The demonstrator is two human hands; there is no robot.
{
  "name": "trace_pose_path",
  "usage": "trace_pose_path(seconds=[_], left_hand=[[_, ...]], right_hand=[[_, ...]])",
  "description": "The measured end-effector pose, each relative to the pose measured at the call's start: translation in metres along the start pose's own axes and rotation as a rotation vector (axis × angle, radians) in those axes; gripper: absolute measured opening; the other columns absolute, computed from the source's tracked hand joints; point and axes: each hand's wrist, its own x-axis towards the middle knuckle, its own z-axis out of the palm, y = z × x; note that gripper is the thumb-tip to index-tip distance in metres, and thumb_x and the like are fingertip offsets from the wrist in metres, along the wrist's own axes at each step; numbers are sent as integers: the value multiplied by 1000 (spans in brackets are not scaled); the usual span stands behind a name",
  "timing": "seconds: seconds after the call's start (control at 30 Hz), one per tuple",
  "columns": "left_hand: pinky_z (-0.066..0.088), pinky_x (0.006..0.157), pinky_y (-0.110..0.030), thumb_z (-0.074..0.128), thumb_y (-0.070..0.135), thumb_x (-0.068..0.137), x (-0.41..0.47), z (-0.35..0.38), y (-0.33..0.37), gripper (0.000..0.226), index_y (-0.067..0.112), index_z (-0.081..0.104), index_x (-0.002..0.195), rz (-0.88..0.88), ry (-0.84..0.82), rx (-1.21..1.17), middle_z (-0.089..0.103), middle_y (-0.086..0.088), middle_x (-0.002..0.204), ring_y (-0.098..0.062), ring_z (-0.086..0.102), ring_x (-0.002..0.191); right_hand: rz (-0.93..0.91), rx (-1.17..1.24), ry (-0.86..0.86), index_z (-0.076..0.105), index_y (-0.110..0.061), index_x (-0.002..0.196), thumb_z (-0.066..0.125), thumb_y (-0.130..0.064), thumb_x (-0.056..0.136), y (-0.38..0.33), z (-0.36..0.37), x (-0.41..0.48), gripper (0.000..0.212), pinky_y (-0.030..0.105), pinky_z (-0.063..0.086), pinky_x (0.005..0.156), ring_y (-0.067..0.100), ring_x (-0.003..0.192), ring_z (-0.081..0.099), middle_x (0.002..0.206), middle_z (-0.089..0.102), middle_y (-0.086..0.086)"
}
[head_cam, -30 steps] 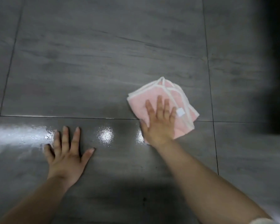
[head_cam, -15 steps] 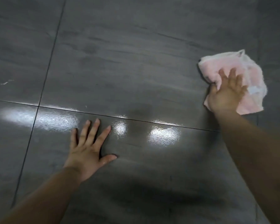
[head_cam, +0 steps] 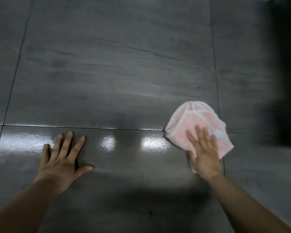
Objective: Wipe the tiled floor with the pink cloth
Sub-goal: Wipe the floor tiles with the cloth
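Whole view: grey tiled floor. On the near tile, left of centre, left hand lies flat, fingers spread. Well apart to its right, right hand lies flat on crumpled pink terry cloth. Cloth reaches beyond that hand and covers the crossing of two grout lines.

Your right hand covers the near part of the pink cloth, so the folds beneath it are hidden from you. Both are smeared by blur, and the white tag is unreadable. Your left forearm and right forearm run off the near edge. At the far right a dark shape, perhaps only shadow, is cut off.
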Motion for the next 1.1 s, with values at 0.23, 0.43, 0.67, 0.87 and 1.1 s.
trace_pose_path(seconds=[0.23, 0.43, 0.67, 0.87, 1.1], left_hand=[[-3, 116, -39, 43, 57, 83, -8, -10, 15, 85, 27, -12, 141, -80, -69, -102, -16, -2, 154, -21, -15, 142], [10, 114, -44, 41, 61, 74, -68, 10, 7, 84, 25, 10, 143, -223, -22, -396, 1, -6, 156, -24, 0, 144], [13, 114, -46, 57, 55, 75, -114, 21, -30, 101, 27, -15, 140, -332, -172, -247, -18, -2, 154, -22, -13, 142], [12, 114, -49, 52, 58, 77, -111, 22, -25, 97, 29, -16, 140, -357, -169, -277, -20, -1, 153, -22, -15, 142], [14, 114, -47, 47, 58, 80, -114, 17, -24, 89, 30, -11, 141, -345, -140, -308, -17, -1, 154, -21, -12, 143]], right_hand=[[538, 82, 21, 48, -7, 133, 26, -36, 76, -55, 6, -10, 68, 55, 11, 108, 54, 128, 30, 140, 42, 23], [-287, 18, -159, 62, -37, 115, 26, -40, 68, -224, 16, -21, 59, 44, -4, 113, 25, 128, 32, 130, 58, -8], [-169, -58, 48, 36, -28, 131, 37, -31, 71, -90, 13, -26, 60, 36, 1, 112, 20, 143, 3, 137, 46, 8], [22, -20, -2, 71, -6, 90, 34, -19, 67, -103, -14, -16, 45, 34, 44, 81, 38, 85, 69, 98, 72, 16], [141, 628, 25, 64, -14, 93, 47, -15, 76, -156, -50, -21, 24, 21, 41, 57, 18, 66, 62, 72, 69, 2]])
